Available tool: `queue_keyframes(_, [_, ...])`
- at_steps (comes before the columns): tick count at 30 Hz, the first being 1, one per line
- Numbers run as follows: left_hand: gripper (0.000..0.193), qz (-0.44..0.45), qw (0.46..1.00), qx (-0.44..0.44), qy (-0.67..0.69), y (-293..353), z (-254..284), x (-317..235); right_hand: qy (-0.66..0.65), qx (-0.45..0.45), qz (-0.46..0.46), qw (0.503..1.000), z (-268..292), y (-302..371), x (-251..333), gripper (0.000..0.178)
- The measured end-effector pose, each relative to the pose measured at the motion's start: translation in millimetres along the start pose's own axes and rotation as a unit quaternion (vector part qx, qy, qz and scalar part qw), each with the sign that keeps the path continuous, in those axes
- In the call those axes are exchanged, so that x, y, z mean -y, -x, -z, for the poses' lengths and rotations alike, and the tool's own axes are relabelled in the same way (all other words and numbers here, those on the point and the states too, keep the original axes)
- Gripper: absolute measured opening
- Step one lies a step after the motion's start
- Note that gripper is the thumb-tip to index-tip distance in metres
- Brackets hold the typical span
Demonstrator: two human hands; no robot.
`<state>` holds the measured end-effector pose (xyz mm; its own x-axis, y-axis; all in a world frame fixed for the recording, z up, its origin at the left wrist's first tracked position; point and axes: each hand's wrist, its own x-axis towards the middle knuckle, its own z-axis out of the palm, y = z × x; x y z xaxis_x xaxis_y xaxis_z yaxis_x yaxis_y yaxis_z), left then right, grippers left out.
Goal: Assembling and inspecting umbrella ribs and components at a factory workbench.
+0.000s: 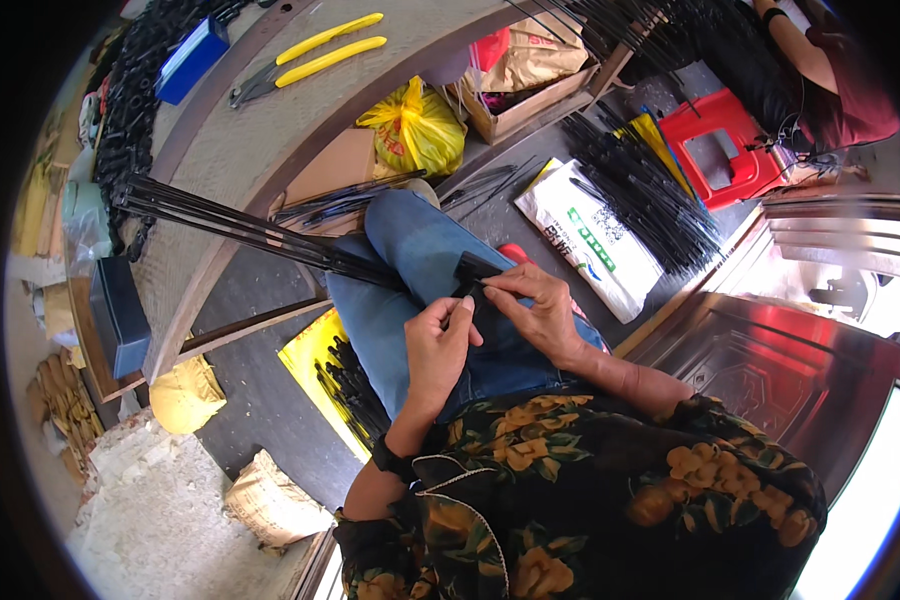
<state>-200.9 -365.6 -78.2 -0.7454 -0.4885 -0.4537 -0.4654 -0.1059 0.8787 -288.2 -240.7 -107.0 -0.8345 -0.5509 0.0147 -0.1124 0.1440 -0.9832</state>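
Over my lap, my left hand (pixel 438 350) and my right hand (pixel 538 308) are close together. Both have their fingers closed around a small black piece (pixel 473 272) that looks roughly T-shaped; its exact kind is partly hidden by the fingers. The left thumb presses near its lower end, while the right thumb and forefinger pinch it from the side. A bundle of long thin black rods (pixel 270 234) rests from the bench edge across to my thigh, its near end by my left hand.
Yellow-handled cutters (pixel 307 62) lie on the curved bench (pixel 210 150), near a blue box (pixel 192 60) and many small black parts. Black rods (pixel 650 205) lie on a white sack to the right. A red plastic stool (pixel 725 150) and another person's arm (pixel 805 50) are beyond.
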Motion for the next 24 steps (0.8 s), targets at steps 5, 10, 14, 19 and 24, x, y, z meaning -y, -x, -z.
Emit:
queue_keyframes(5, [0.025,-0.010,1.000,0.014,-0.022,-0.4,-4.8,2.0,0.038,-0.004,0.026,0.999,-0.2,-0.7,-5.3,0.014])
queue_keyframes(10, [0.027,-0.001,0.999,0.032,0.037,-4.4,-6.2,12.8,0.031,0.015,0.049,0.998,0.4,1.3,-12.8,0.018])
queue_keyframes(14, [0.028,-0.010,0.999,0.037,-0.019,-8.7,-2.7,11.8,0.061,0.016,0.086,0.994,-2.3,1.4,-15.9,0.021])
queue_keyframes(19, [0.028,-0.032,0.993,0.071,-0.086,-18.5,10.0,7.6,0.147,0.008,0.172,0.974,-3.7,-7.5,-4.0,0.018])
queue_keyframes(24, [0.028,-0.028,0.991,0.072,-0.108,-31.0,10.5,3.6,0.146,0.011,0.124,0.982,-3.3,-9.6,-4.0,0.018])
